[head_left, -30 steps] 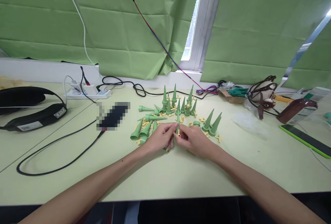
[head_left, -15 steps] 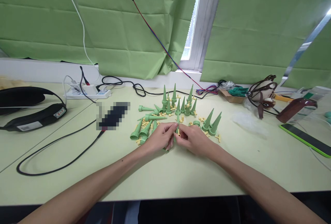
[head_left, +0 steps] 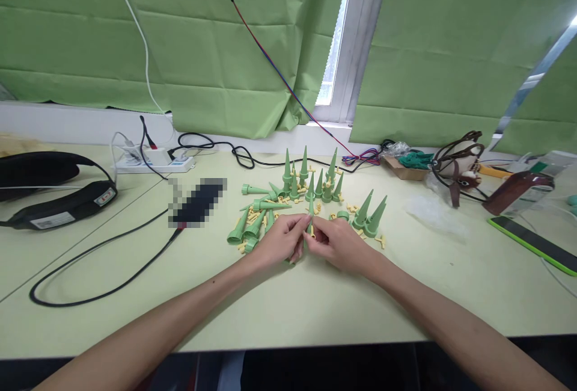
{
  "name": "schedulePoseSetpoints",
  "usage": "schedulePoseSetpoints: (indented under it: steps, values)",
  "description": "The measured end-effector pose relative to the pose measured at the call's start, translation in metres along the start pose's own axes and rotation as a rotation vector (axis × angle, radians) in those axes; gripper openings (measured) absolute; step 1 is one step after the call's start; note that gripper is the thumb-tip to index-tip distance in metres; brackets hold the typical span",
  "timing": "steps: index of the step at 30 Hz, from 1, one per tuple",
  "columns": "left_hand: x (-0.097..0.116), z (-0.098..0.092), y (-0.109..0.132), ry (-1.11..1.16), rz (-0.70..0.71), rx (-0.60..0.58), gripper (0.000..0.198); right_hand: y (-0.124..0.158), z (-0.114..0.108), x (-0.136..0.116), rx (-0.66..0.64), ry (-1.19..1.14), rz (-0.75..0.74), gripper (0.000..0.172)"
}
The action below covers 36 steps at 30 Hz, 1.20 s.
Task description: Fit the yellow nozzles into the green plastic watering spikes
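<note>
My left hand [head_left: 279,240] and my right hand [head_left: 336,243] meet at the middle of the pale green table [head_left: 288,301], both pinching one green cone spike [head_left: 310,218] that points up between their fingertips. A small yellow piece shows at its base by my right fingers. Behind the hands, several green cones [head_left: 311,181] stand upright. More cones lie on their sides [head_left: 255,216] to the left among small yellow pieces. Two upright cones [head_left: 370,213] stand just right of my right hand.
A black cable [head_left: 103,258] loops across the left of the table to a blurred dark device [head_left: 198,201]. A power strip [head_left: 153,162] and black headset [head_left: 54,189] sit far left. A green-cased phone [head_left: 534,243], a bag [head_left: 457,165] and a clear plastic sheet [head_left: 435,213] lie right.
</note>
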<state>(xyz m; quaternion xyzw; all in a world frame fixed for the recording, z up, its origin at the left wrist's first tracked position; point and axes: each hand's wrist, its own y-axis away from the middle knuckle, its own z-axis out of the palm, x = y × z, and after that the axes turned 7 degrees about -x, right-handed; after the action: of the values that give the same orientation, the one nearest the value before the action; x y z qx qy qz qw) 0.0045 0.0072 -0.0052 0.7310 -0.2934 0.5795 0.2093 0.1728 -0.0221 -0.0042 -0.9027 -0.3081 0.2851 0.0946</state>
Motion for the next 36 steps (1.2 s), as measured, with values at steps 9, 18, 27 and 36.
schedulePoseSetpoints:
  steps: [9, 18, 27, 36]
  values:
    - [0.002, 0.0, 0.0, 0.03, 0.031, 0.051, 0.046, 0.002, -0.002, 0.003, 0.084, 0.005, -0.015, 0.034]
    - [0.012, -0.007, 0.0, -0.04, 0.06, 0.154, 0.036, 0.003, -0.002, 0.013, 0.179, -0.02, -0.02, 0.039]
    - [0.009, -0.007, 0.004, -0.589, 0.086, 0.287, 0.042, 0.003, -0.001, 0.013, 0.234, 0.0, -0.024, 0.041]
    - [0.003, -0.007, 0.002, -0.771, 0.023, 0.213, 0.021, 0.003, 0.002, 0.013, 0.202, 0.031, -0.061, 0.039]
